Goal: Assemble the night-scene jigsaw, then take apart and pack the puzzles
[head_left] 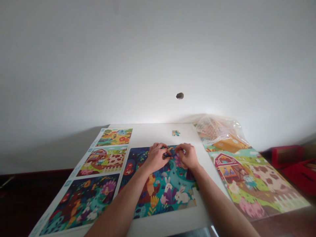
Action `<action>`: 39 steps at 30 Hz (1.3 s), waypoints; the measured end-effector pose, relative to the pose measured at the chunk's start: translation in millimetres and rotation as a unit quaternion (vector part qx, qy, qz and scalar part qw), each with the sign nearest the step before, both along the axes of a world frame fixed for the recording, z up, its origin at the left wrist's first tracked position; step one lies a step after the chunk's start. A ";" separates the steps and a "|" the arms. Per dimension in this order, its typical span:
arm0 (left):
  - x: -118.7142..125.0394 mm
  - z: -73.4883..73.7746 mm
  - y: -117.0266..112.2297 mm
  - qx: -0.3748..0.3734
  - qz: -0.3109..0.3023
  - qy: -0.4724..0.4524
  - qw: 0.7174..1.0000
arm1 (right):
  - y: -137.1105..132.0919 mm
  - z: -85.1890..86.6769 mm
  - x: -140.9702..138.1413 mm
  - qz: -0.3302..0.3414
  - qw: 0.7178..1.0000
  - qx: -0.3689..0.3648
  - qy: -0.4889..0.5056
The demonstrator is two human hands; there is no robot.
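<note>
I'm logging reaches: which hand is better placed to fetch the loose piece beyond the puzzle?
Probably the right hand: the loose piece lies slightly nearer it than the left hand.

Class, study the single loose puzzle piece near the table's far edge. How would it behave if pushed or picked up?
The puzzle piece looks small and flat, so probably light, and likely to slide on the smooth table rather than roll or tip. Lying flush, it may be fiddly to lift without catching an edge.
</note>
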State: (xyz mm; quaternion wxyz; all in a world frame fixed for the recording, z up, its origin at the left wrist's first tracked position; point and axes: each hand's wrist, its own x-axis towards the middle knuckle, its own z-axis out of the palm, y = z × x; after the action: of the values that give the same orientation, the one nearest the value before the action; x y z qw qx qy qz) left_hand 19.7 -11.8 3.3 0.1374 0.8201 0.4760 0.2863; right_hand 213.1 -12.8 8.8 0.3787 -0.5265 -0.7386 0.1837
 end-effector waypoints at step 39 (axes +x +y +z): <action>0.4 0.8 -1.7 -0.004 0.003 0.014 1.000 | 26.7 -8.6 4.8 -0.060 0.949 -0.062 -0.303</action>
State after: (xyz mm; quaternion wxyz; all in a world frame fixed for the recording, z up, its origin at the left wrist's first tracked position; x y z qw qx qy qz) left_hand 20.1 -13.5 4.1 0.1332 0.8221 0.4816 0.2728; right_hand 217.9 13.8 0.2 0.1139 -0.6231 -0.7729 0.0385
